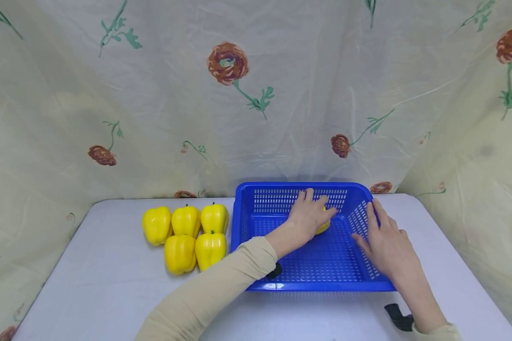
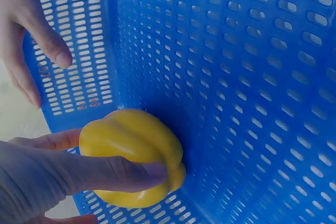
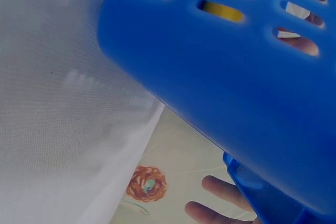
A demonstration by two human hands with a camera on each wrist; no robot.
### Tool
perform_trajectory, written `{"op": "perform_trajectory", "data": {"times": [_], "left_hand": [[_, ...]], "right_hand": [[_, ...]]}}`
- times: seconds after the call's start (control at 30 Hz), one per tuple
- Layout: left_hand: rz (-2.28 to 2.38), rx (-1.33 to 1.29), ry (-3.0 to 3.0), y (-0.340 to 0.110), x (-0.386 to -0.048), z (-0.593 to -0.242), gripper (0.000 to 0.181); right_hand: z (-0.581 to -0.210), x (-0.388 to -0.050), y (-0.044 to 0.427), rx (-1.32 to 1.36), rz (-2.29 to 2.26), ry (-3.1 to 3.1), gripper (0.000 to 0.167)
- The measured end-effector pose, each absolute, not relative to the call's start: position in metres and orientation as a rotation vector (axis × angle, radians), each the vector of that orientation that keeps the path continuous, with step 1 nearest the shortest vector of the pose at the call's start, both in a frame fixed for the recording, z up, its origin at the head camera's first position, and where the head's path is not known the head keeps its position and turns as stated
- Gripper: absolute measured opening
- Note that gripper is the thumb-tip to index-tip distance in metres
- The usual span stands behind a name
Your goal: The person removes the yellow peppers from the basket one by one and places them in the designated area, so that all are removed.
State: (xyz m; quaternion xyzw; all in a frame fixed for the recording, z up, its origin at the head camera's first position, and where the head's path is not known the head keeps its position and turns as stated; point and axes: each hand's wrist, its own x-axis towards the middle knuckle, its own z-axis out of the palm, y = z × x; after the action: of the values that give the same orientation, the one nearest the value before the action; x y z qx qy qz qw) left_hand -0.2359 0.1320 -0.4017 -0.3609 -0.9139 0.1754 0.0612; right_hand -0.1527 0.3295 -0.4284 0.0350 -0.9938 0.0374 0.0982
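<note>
Inside the blue plastic basket (image 1: 315, 286), my left hand (image 1: 305, 218) holds a yellow bell pepper (image 2: 131, 140). Its thumb lies across the pepper's side and a finger shows behind it. In the left wrist view the pepper is against the perforated floor, near a side wall; in the head view the hand mostly covers it. My right hand (image 1: 390, 244) rests over the basket's right rim, thumb on the inner side and fairly straight fingers along the outside. Past the rim, the right wrist view shows fingertips (image 3: 218, 187) spread apart.
Several yellow bell peppers (image 1: 186, 221) stand in two rows on the white-covered table (image 1: 98, 265), left of the basket. A floral curtain (image 1: 162, 94) hangs behind and at both sides. Black straps (image 1: 398, 317) show near the wrists.
</note>
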Motion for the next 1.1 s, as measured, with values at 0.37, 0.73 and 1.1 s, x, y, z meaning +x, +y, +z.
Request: {"op": "perform_trajectory", "data": {"times": [0.37,0.73,1.1], "left_hand": [[0.523,-1.115,-2.762,0.133,-0.241,-0.405,0.059],[0.572,-1.042,-2.669,0.130,-0.237,-0.403,0.045],[0.807,-0.970,-2.741,0.127,-0.235,-0.389,0.102]], "right_hand": [[-0.429,-0.153,0.329,0.114,0.123,-2.920,0.087],[-0.428,-0.153,0.328,0.114,0.129,-2.916,0.087],[-0.429,-0.154,0.329,0.109,0.122,-2.926,0.087]]}}
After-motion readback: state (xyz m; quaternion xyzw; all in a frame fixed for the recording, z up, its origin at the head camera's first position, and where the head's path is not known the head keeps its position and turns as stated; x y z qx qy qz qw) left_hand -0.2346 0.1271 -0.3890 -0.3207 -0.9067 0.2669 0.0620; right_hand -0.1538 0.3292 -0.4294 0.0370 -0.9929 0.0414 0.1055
